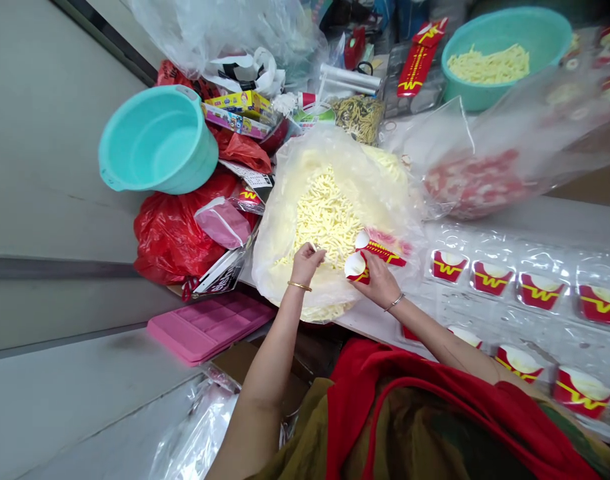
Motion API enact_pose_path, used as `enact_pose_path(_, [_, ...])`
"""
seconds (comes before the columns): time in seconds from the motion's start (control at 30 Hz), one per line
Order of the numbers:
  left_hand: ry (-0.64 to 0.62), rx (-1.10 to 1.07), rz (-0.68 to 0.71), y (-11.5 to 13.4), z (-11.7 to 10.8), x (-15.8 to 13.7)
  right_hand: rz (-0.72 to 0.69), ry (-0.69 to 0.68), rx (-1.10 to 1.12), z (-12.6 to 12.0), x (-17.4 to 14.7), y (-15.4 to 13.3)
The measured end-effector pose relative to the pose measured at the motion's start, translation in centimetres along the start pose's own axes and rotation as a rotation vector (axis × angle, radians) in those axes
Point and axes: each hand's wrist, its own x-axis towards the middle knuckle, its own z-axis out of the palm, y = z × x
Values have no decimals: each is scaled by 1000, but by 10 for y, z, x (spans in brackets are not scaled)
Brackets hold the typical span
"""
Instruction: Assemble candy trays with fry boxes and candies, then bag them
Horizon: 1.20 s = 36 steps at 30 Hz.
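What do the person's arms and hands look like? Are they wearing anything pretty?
The left hand has no glove; a gold-coloured bangle circles its wrist. The right hand, gloveless too, has a thin silver-coloured bracelet. No sleeve covers either forearm.

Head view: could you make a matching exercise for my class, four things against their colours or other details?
Column one
1. Left hand
2. Right hand
3. Tray
4. Left-side basin

Column two
A. holds a carton
B. pink
C. turquoise
D. nearest the gold-coloured bangle

Pairs: 1-D; 2-A; 3-B; 4-C
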Motion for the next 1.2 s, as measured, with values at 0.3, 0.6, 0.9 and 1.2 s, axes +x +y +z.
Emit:
enact_pose_path(0.3, [-123, -264, -28, 16, 21, -24, -30, -35, 39, 12, 10, -27])
enact_pose_path(0.6, [-189, 415, 263, 16, 30, -36, -40, -36, -9, 8, 1, -16])
enact_pose_path(0.9, [-266, 602, 306, 21, 59, -47, -52, -10, -4, 7, -10, -2])
enact_pose_path(1.2, [91, 643, -41, 4, 44, 3, 52, 37, -18, -3, -15, 16])
